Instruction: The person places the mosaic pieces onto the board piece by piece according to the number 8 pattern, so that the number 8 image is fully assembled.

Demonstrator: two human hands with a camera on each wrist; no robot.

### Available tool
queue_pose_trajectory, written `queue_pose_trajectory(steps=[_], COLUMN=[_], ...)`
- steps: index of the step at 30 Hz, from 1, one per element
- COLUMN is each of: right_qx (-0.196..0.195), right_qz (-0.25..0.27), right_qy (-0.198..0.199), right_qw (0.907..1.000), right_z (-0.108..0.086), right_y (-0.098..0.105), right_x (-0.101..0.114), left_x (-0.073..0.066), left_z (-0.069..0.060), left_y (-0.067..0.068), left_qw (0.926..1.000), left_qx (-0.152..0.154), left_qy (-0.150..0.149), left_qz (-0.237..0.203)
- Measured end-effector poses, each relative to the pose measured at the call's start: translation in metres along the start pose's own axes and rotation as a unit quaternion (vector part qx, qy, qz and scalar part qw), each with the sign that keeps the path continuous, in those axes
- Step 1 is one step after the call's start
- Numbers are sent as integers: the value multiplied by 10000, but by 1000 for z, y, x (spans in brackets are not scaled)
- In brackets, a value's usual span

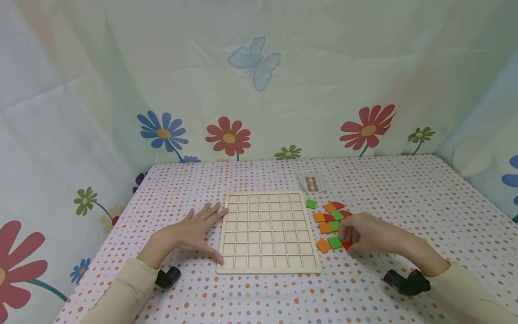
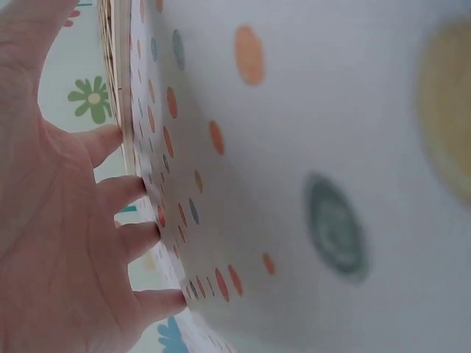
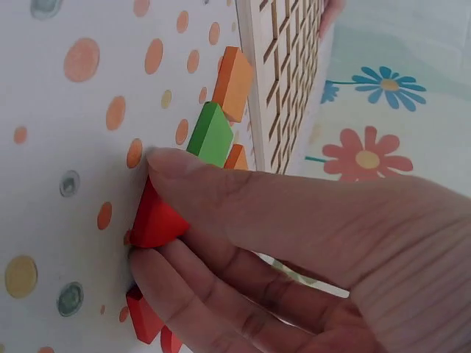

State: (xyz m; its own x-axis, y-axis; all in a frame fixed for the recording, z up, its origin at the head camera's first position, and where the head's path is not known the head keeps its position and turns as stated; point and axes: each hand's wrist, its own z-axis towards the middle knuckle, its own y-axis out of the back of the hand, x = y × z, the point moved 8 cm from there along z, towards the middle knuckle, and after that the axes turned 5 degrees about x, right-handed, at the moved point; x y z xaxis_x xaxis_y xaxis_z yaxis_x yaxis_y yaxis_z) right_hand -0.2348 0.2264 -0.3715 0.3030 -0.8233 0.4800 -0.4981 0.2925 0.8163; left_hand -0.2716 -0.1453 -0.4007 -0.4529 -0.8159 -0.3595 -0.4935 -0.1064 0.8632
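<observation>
I watch remotely as the left hand (image 1: 194, 229), fingers spread, touches a wooden board (image 1: 267, 226) between both hands. On the bench (image 1: 263, 297), the right hand (image 1: 366, 234) pinches a red piece (image 3: 158, 220) beside a green tile (image 1: 334, 243).

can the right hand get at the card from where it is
Likely yes: nothing covers the card and only flat pieces lie between, though the right hand is pinching a red piece.

Flowered drapes (image 1: 299, 99) around a dotted tablecloth (image 1: 388, 189) suggest a booth.
</observation>
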Motion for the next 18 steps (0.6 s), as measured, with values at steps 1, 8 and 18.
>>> queue_pose_trajectory(steps=[1, 8, 18], right_qx=[-8, 115, -130], right_qz=[17, 120, -321], right_qy=[28, 348, 1084], right_qw=[10000, 9993, 9935], right_z=[0, -2, 18], right_y=[0, 1, 22], right_x=[0, 8, 49], left_x=[0, -2, -4], left_z=[0, 0, 0], left_y=[0, 0, 1], left_qw=[10000, 10000, 10000], left_qx=[1, 23, -13], left_qy=[4, -11, 31], left_qz=[-14, -27, 11])
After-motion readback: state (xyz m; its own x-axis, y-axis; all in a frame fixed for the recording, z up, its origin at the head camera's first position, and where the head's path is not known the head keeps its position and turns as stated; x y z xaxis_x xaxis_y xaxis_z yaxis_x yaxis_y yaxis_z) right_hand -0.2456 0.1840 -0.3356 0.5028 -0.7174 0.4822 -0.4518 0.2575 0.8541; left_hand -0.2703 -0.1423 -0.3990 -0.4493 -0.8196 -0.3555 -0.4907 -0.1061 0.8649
